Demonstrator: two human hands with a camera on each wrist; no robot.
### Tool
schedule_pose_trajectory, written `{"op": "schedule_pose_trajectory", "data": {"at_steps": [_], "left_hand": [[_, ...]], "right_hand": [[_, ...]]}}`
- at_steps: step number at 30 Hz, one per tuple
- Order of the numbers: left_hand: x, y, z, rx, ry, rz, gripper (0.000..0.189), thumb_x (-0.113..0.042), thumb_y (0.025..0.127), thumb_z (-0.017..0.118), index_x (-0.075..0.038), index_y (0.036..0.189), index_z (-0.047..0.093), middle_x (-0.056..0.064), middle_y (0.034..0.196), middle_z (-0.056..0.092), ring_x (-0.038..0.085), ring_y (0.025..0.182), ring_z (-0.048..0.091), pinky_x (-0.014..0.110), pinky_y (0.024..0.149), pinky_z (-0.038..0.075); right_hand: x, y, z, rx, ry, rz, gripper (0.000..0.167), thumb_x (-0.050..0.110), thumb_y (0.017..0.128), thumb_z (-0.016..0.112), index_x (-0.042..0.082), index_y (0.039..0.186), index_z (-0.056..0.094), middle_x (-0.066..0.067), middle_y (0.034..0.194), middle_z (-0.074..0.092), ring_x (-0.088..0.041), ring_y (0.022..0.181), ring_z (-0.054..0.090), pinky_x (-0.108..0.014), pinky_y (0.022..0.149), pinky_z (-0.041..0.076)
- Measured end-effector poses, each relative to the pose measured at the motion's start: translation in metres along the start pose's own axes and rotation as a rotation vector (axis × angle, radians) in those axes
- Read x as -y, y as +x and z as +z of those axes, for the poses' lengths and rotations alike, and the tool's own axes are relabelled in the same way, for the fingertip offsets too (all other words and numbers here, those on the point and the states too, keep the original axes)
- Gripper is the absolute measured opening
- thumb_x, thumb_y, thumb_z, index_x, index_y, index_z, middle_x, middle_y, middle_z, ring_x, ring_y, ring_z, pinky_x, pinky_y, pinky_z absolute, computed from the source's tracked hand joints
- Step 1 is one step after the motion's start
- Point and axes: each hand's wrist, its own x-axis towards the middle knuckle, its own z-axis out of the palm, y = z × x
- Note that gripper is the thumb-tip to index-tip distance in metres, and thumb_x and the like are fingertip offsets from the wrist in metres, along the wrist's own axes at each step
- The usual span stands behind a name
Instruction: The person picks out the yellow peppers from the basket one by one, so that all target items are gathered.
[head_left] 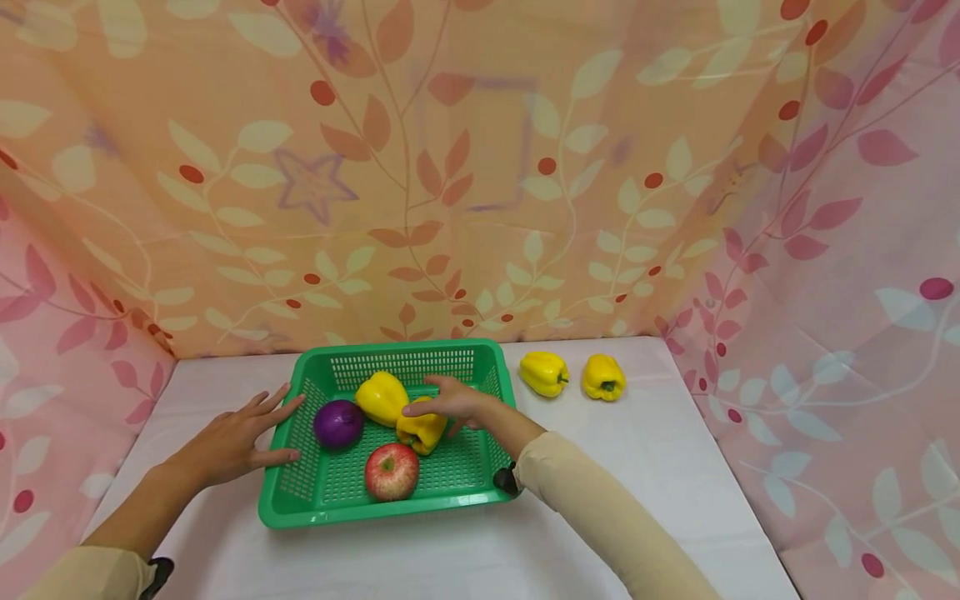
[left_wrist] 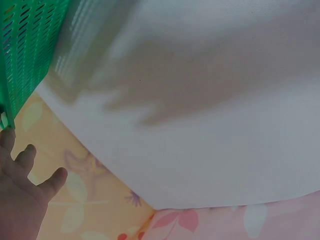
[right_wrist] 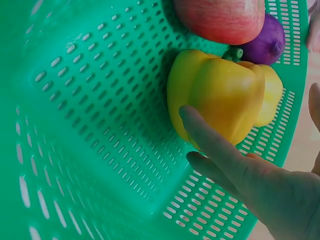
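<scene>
A green plastic basket holds a purple onion, a red apple and two yellow bell peppers. One bell pepper lies toward the back; the nearer bell pepper leans close to it. Over the nearer pepper is my right hand, fingers extended along its side; in the right wrist view the fingers are not curled round it. At the basket's left rim my left hand has its fingers spread, with fingertips at or very near the rim. Whether they press on it is unclear.
Two more yellow bell peppers, one beside the basket and another farther right, lie on the white table. Patterned cloth hangs behind the table and along both sides.
</scene>
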Motion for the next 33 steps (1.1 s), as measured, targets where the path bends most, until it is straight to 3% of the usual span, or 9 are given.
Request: {"op": "schedule_pose_trajectory", "data": {"at_steps": [12,25,33], "left_hand": [[0.0,0.0,-0.001,0.006,-0.006,-0.007,0.09,-0.059,0.083,0.071,-0.017,0.155,0.036,0.023,0.159,0.029,0.058,0.137,0.029,0.077,0.095,0.035],[0.002,0.0,0.001,0.009,-0.013,-0.009,0.091,-0.059,0.083,0.07,-0.017,0.155,0.035,0.023,0.159,0.028,0.058,0.137,0.028,0.077,0.095,0.035],[0.002,0.0,0.002,0.002,-0.01,-0.004,0.091,-0.06,0.083,0.07,-0.017,0.155,0.035,0.023,0.159,0.028,0.058,0.137,0.029,0.077,0.095,0.036]], "right_hand": [[-0.004,0.013,0.007,-0.002,-0.09,0.052,0.086,0.024,0.084,0.082,0.008,0.154,0.035,-0.02,0.151,0.038,-0.035,0.121,0.053,-0.06,0.084,0.055],[-0.006,0.019,0.004,0.07,-0.158,0.073,0.074,0.017,0.085,0.081,0.007,0.148,0.044,-0.014,0.132,0.053,-0.023,0.099,0.06,-0.044,0.084,0.058],[-0.009,0.021,0.002,0.101,-0.094,0.064,0.071,0.012,0.084,0.08,0.007,0.147,0.046,-0.013,0.124,0.054,-0.026,0.1,0.058,-0.052,0.092,0.054]]}}
